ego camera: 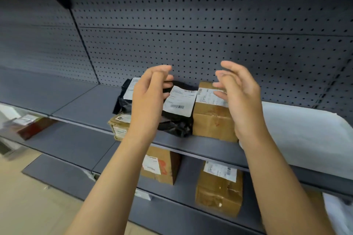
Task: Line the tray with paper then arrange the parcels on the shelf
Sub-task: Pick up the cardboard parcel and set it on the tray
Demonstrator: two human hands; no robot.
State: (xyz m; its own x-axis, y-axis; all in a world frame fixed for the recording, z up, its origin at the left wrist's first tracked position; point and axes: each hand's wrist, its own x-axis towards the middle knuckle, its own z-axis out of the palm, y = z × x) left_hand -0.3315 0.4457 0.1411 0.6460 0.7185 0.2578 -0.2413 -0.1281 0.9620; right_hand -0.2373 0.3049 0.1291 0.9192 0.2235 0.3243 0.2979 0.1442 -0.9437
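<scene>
The pegboard [210,15] fills the view beyond both hands; the shelf [86,105] runs beneath them, with a lower shelf [72,145] under the forearms; just right of the right hand, on the same shelf, lies the tray [309,139], already covered in white paper [298,126], so the lining step looks done and the arranging of parcels is the step in hand; under and between the hands stand the parcels in a close row: a brown box [212,120] beneath the right hand, a black bag [177,112] with a white label between the hands and touching that box, a second black bag [124,99] behind the left hand, and a small box [119,128] below the left wrist at the shelf's front edge; below the forearms, on the lower shelf, two more boxes [162,166] [217,192] wait, well apart from each other; far left of the left hand something reddish [32,126] is too blurred to name; the left hand [149,101] and right hand [240,97] hover apart above the row, fingers spread and loosely curled, holding nothing and touching no parcel as far as can be seen; the next move probably calls for lowering both hands onto the black bag or the box to square the row, or reaching down for a lower box; the slack bag may slump when pushed.
</scene>
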